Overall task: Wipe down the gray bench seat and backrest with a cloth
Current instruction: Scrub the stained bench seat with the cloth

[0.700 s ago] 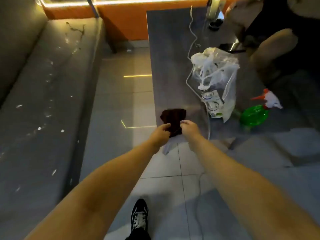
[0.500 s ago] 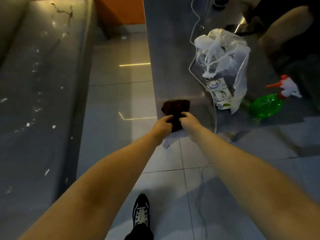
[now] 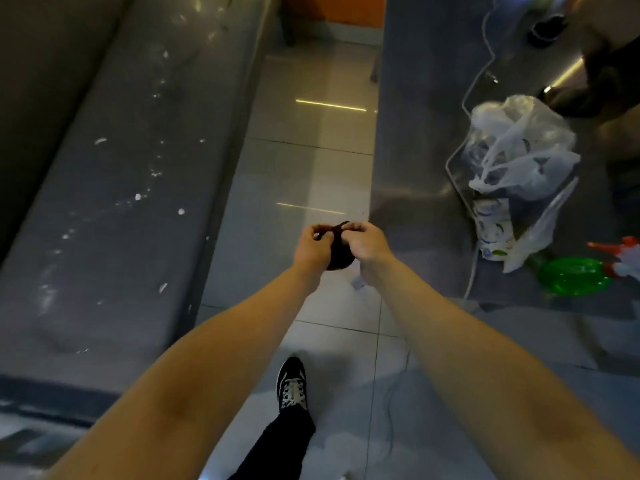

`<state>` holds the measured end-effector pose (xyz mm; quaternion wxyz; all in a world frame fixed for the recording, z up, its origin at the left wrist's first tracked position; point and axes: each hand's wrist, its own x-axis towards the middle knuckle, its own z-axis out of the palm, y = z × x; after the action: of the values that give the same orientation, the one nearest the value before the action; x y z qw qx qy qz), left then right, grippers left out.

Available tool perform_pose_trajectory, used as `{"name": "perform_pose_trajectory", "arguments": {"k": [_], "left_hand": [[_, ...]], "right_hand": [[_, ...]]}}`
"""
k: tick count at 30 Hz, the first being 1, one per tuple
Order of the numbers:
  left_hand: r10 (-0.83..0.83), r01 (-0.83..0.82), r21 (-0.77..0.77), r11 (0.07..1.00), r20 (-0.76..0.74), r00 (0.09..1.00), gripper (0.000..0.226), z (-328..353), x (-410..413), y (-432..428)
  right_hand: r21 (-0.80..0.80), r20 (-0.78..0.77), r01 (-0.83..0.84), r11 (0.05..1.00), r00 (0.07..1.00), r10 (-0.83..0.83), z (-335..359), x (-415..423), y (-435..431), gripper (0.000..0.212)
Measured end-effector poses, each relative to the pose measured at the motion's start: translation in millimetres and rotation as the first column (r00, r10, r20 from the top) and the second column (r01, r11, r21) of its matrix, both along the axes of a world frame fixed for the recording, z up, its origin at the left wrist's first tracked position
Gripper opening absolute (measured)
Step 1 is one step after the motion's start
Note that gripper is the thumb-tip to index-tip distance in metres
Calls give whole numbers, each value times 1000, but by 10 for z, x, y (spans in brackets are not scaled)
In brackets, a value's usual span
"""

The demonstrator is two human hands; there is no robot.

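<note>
Both hands, left hand [image 3: 313, 245] and right hand [image 3: 367, 245], pinch the dark cloth [image 3: 341, 254] tight beside the crumb-covered gray bench [image 3: 114, 188].

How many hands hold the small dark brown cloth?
2. The left hand pinches the small dark brown cloth at its upper left, the right hand at its upper right, both over the floor between the gray bench seat and gray table.

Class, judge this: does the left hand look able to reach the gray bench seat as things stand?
Probably yes: the left hand pinches the dark cloth with the right hand, and only open floor lies between it and the bench seat.
</note>
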<state>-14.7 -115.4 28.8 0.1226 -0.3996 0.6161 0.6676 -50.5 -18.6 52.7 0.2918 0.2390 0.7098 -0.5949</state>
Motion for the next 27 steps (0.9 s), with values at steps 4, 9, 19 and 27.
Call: {"name": "perform_pose_trajectory", "arguments": {"k": [4, 9, 19, 27], "left_hand": [[173, -173, 20, 985, -3, 985, 28, 353, 118, -851], [345, -344, -51, 938, 15, 939, 51, 631, 366, -1862], [649, -648, -49, 760, 9, 761, 60, 1174, 851, -2568], [862, -865, -2, 502, -84, 500, 33, 944, 1353, -2612]], "right_hand": [[20, -33, -171, 985, 985, 172, 305, -116, -842, 39], [72, -47, -383, 921, 921, 387, 440, -67, -1878, 53], [141, -50, -854, 501, 499, 865, 780, 65, -2962, 57], [246, -135, -960, 134, 103, 985, 537, 520, -3397, 54]]}}
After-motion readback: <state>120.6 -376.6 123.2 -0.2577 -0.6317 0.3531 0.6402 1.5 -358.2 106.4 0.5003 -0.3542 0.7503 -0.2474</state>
